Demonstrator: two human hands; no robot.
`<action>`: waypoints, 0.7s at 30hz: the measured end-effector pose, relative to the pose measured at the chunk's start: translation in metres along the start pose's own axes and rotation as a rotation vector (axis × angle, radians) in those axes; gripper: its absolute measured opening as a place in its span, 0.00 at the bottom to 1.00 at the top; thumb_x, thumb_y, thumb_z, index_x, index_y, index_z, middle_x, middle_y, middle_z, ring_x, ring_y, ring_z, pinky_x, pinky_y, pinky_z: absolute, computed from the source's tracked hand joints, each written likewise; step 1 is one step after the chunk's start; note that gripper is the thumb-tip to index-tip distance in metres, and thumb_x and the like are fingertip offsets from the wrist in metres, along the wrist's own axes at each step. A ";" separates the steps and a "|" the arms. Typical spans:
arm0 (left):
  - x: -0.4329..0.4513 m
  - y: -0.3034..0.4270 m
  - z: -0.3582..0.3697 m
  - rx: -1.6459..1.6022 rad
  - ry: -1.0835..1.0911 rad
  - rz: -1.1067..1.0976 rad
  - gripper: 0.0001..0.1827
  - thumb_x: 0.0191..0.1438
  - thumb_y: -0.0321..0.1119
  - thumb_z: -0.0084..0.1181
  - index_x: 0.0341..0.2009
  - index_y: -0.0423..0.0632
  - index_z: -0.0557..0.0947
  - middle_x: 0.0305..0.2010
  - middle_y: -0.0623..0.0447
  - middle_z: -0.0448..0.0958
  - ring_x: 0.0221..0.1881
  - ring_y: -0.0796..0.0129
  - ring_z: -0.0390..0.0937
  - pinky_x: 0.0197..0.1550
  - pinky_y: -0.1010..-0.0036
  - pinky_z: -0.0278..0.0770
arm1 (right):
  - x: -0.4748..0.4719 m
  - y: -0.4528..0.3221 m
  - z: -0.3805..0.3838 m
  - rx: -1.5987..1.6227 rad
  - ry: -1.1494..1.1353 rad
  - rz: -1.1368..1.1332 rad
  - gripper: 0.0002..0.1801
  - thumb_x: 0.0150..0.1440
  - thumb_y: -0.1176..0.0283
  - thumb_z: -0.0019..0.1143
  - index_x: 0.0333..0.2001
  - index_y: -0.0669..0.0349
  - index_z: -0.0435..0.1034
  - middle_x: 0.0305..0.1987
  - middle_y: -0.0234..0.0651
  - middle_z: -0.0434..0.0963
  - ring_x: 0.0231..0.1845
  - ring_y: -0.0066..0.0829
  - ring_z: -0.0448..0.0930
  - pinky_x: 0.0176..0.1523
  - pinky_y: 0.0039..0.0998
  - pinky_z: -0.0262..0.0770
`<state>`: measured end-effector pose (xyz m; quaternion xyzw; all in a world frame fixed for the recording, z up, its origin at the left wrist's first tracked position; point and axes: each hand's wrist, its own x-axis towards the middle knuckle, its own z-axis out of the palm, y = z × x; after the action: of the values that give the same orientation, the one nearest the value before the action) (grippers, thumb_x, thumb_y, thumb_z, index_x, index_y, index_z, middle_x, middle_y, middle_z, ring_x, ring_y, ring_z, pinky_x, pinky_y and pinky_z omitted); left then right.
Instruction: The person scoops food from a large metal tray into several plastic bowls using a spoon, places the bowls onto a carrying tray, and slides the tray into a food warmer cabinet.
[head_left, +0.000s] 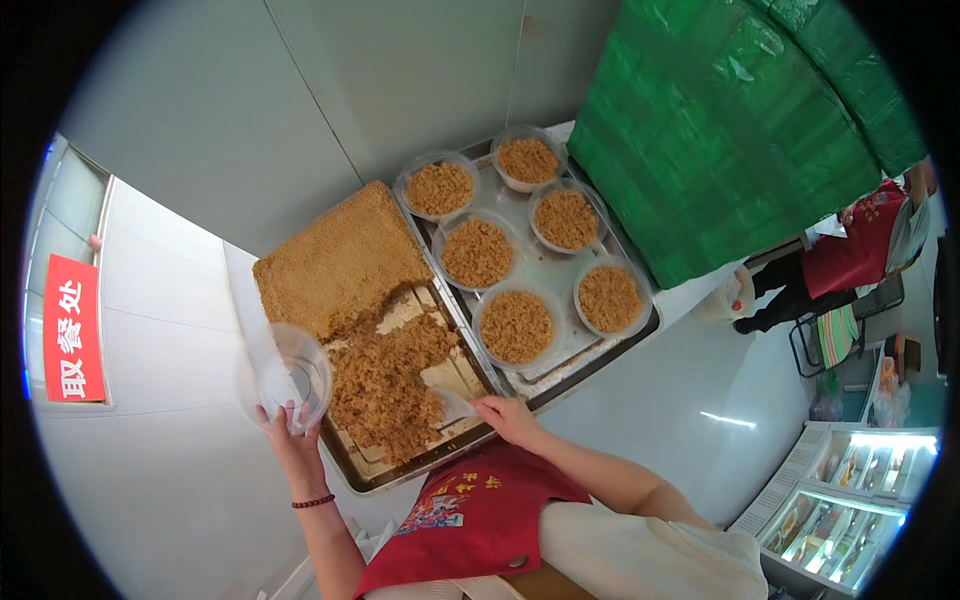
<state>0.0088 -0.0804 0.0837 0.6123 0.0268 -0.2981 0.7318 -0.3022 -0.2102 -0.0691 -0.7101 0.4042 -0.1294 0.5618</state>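
My left hand (295, 435) holds a clear plastic bowl (311, 360) with nothing in it, out past the left edge of a metal tray (352, 480). In my right hand (510, 421) is a pale, translucent scoop or scraper (452, 405), its blade against a heap of loose brown crumbly food (390, 382), perhaps cooked grain. Behind the heap lies a thick slab (337, 255) of the same brown food, its near edge broken. To the right, several clear bowls (517, 326) filled with the brown food stand on a second metal tray (541, 262).
Stacked green plastic-wrapped blocks (735, 135) rise just right of the trays. A grey panel wall (420, 75) stands behind. At the far right, a person in a red apron (855, 247) is by a folding chair (870, 300). A lit display fridge (840, 502) is at lower right.
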 end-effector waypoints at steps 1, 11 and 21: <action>0.002 -0.003 0.001 -0.015 -0.004 -0.009 0.44 0.60 0.37 0.51 0.72 0.59 0.39 0.61 0.43 0.60 0.54 0.53 0.69 0.54 0.54 0.72 | 0.001 0.004 -0.001 0.000 -0.026 0.000 0.13 0.61 0.66 0.52 0.46 0.59 0.76 0.32 0.44 0.80 0.32 0.29 0.81 0.39 0.28 0.75; 0.004 -0.004 0.023 -0.027 -0.065 0.064 0.48 0.57 0.35 0.55 0.72 0.52 0.37 0.56 0.48 0.64 0.56 0.53 0.68 0.54 0.54 0.70 | 0.009 -0.023 -0.036 0.426 -0.165 0.256 0.14 0.64 0.67 0.49 0.49 0.59 0.77 0.20 0.19 0.67 0.22 0.11 0.63 0.26 0.17 0.60; 0.005 -0.020 0.054 -0.032 -0.014 0.026 0.45 0.59 0.37 0.51 0.72 0.56 0.38 0.66 0.43 0.56 0.61 0.47 0.64 0.58 0.50 0.68 | 0.051 -0.067 -0.110 0.732 -0.277 0.363 0.16 0.66 0.66 0.47 0.50 0.62 0.74 0.18 0.19 0.61 0.17 0.11 0.57 0.20 0.16 0.52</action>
<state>-0.0140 -0.1333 0.0772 0.5989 0.0187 -0.2923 0.7453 -0.3108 -0.3208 0.0148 -0.3919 0.3706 -0.0666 0.8394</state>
